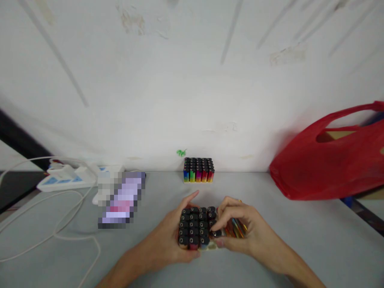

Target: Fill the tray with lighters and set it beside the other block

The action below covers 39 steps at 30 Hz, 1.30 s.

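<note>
Black-topped lighters (193, 224) stand in a pale tray (212, 246) over the tabletop (192, 278); our left hand (169, 234) clasps their left edge, our right hand (249, 224) pinches one at the right. Tabletop stretches between our hands and the red bag (300, 168).

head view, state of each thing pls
Near tray, partly filled, gap at its near edge
Far lighters, upright in tight rows
Left hand, cupped around the near tray's left side
Right hand, fingers on a lighter, more in the palm
Power strip, plugs inserted
Phone, lit, content pixelated
Red bag, handle raised
</note>
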Each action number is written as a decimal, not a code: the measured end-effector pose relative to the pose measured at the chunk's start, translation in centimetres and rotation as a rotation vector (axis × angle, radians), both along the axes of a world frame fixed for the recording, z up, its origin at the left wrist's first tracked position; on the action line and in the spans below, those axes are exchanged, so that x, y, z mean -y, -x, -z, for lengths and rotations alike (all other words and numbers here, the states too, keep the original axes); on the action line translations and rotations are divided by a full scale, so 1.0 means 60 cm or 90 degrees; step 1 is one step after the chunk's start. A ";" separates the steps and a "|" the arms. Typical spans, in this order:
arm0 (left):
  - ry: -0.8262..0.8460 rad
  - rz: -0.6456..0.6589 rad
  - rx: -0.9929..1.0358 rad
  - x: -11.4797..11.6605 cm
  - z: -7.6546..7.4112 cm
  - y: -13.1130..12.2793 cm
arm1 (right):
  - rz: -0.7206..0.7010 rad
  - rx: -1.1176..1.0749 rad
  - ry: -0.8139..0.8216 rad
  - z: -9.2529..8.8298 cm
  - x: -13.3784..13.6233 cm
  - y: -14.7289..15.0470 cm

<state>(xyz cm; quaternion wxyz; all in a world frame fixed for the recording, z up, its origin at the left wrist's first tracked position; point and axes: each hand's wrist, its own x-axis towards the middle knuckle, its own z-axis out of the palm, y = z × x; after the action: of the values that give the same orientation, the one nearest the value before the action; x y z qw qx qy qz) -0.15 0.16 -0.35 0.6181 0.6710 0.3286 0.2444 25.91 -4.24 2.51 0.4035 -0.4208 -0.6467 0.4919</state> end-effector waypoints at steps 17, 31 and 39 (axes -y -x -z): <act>0.059 -0.003 0.025 0.004 -0.008 -0.001 | 0.197 0.480 -0.133 0.012 -0.009 -0.018; 0.035 0.008 0.021 0.003 -0.009 -0.001 | 0.261 0.554 -0.180 0.057 -0.019 -0.007; 0.040 0.003 0.022 0.002 -0.011 -0.002 | 0.302 0.056 -0.012 0.021 -0.024 -0.014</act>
<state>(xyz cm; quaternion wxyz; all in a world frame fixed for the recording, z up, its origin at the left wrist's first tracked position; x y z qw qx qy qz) -0.03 0.04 0.32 0.6452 0.6475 0.3241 0.2438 26.74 -2.79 1.28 0.4829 -0.5784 -0.5512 0.3584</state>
